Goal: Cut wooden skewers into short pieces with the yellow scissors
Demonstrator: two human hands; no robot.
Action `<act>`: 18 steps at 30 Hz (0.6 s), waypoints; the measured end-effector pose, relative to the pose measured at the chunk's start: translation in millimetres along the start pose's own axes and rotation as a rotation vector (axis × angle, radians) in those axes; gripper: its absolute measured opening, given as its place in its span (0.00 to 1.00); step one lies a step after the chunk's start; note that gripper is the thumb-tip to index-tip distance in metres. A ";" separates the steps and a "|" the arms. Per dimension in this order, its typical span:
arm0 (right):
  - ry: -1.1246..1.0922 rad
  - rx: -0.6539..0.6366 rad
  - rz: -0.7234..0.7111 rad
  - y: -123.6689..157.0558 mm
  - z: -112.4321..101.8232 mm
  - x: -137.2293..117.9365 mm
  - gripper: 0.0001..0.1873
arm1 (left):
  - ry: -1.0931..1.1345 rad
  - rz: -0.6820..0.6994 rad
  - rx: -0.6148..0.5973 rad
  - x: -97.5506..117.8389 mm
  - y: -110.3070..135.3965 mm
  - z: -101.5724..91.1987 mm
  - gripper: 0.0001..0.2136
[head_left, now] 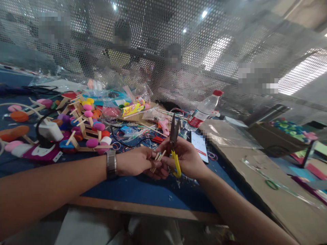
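My left hand (139,161), with a metal-strap watch (111,164) on its wrist, is closed round a few short wooden sticks (158,157). Yellow-handled scissors (174,143) hang in my right hand (190,157), their dark blades pointing up and away from me. Fingertips of the right hand also reach the sticks, so the two hands meet above the blue table surface (153,194). Parts of the sticks are hidden by the fingers.
At the left lie wooden-stick constructions with coloured oval pieces (87,127) and a white plug (51,131). A pink glue gun (163,126), a plastic bottle (204,110) and a phone (199,146) stand beyond my hands. Cardboard (255,183) borders the right; perforated mesh (143,54) rises behind.
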State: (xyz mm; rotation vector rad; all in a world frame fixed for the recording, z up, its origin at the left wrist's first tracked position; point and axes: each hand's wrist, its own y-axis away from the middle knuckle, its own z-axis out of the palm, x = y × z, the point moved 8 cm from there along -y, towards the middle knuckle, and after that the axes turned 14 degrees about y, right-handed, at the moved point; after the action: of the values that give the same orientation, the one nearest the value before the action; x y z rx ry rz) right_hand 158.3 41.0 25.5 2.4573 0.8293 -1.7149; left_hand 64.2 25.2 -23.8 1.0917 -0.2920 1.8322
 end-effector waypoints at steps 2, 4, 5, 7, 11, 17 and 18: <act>-0.017 -0.025 0.015 0.8 1.9 1.0 0.19 | -0.001 -0.009 -0.009 -0.9 0.1 0.1 0.17; -0.012 -0.007 0.008 1.3 0.6 1.1 0.19 | 0.001 -0.019 -0.020 -1.6 0.3 0.6 0.18; -0.006 0.012 -0.001 1.5 -0.8 0.9 0.20 | 0.001 -0.023 -0.024 -1.8 0.4 0.8 0.18; -0.009 0.037 -0.020 1.7 -2.4 0.5 0.21 | 0.004 -0.026 -0.023 -1.7 0.6 0.5 0.18; -0.013 0.013 -0.043 1.9 0.4 -0.7 0.20 | 0.011 -0.043 -0.023 -3.3 0.1 0.2 0.18; -0.015 -0.013 -0.047 1.7 2.8 -1.3 0.18 | 0.014 -0.053 -0.013 -3.6 0.3 1.4 0.17; -0.011 -0.012 -0.051 1.6 2.5 -1.4 0.18 | 0.016 -0.050 -0.007 -2.9 0.8 1.6 0.17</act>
State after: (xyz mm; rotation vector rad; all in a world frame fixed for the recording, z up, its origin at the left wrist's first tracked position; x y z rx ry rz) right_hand 156.5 38.2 25.3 2.4373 0.9060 -1.7333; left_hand 64.9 22.1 -25.0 1.0699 -0.2592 1.7933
